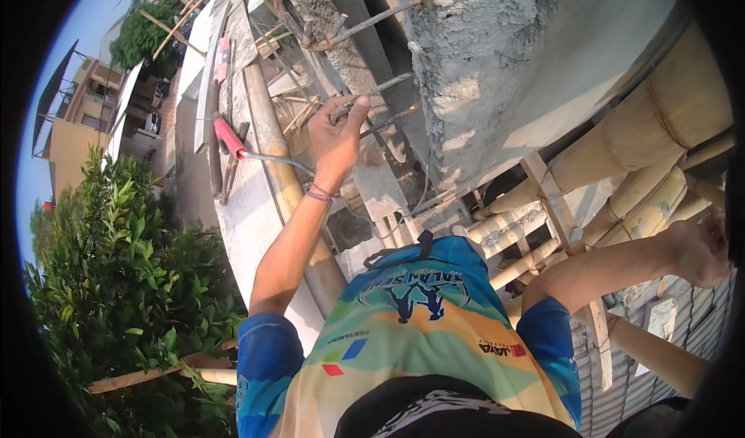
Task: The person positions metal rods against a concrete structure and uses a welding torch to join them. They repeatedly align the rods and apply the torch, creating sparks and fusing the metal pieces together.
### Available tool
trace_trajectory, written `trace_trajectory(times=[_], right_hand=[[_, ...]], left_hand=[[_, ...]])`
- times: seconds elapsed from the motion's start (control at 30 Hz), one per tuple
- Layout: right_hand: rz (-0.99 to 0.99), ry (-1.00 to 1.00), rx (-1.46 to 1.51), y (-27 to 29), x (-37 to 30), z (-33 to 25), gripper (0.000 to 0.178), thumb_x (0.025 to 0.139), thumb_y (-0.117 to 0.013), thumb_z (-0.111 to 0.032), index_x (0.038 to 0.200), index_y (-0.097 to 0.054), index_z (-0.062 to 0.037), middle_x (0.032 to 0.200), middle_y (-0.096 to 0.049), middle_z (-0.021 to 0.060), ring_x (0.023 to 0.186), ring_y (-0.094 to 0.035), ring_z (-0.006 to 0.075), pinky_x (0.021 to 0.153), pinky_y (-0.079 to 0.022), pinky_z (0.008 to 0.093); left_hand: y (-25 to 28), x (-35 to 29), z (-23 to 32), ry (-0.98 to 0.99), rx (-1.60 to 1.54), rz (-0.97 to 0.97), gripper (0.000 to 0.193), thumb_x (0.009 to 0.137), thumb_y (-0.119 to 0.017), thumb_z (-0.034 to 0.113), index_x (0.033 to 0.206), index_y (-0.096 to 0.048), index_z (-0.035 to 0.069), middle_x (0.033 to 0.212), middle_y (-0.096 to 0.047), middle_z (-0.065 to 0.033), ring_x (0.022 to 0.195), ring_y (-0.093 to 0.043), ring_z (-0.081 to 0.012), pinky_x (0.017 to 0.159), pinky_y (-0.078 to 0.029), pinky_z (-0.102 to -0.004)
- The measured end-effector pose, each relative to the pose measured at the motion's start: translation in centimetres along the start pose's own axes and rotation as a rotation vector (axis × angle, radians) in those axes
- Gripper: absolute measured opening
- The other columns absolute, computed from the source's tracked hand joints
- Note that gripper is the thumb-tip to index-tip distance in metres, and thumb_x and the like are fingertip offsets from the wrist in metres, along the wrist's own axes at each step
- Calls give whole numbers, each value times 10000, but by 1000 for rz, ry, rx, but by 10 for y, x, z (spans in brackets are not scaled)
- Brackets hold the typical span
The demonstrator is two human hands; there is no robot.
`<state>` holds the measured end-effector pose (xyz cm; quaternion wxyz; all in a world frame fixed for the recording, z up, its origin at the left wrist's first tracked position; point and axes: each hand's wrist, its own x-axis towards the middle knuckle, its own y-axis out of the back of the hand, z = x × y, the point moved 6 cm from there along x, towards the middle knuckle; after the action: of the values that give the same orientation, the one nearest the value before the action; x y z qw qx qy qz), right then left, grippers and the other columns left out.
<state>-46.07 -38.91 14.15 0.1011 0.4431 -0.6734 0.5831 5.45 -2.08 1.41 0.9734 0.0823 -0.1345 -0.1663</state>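
Observation:
My left hand (339, 131) is closed around a bent steel rebar (392, 83) that sticks out beside the rough concrete column (473, 58). Its thumb lies along the bar. Left of my wrist, a tool with a red handle (229, 138) rests on the ledge, and a grey metal rod (279, 159) runs from it toward my wrist. My right hand (697, 250) is at the far right edge beside the bamboo poles. Its fingers look curled, but the dark rim hides what they hold, if anything.
A long bamboo pole (268, 128) runs along the ledge under my left forearm. Thick lashed bamboo (628, 128) and a wooden batten (552, 205) cross at right, above corrugated roofing (621, 387). Beyond the ledge are a leafy tree (132, 283) and a drop to the street.

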Motion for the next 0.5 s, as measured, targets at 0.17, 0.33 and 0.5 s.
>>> trace_trajectory(times=[0.17,0.33,0.5], right_hand=[[131,-139,-162,-46,-70,30,294,777,-591,-146,826,-614,142,719,-599,239,649,-627,372,627,-586,428],[128,47,-211,-91,-92,23,272,792,-592,-133,813,-603,138,719,-593,240,682,-621,348,626,-565,398],[93,63,-80,-72,-89,41,342,815,-554,-154,720,-582,173,697,-589,246,661,-614,336,636,-562,397]], left_hand=[[-33,19,-4,-80,-42,2,273,918,-761,232,962,-722,-35,625,-523,76,558,-387,-13,494,-260,-229],[-9,3,-10,-32,34,18,249,909,-765,231,918,-725,-15,622,-543,72,561,-405,-11,499,-292,-218],[-8,13,-20,-64,13,21,239,909,-764,216,932,-726,-19,673,-598,46,593,-465,-17,520,-361,-214]])
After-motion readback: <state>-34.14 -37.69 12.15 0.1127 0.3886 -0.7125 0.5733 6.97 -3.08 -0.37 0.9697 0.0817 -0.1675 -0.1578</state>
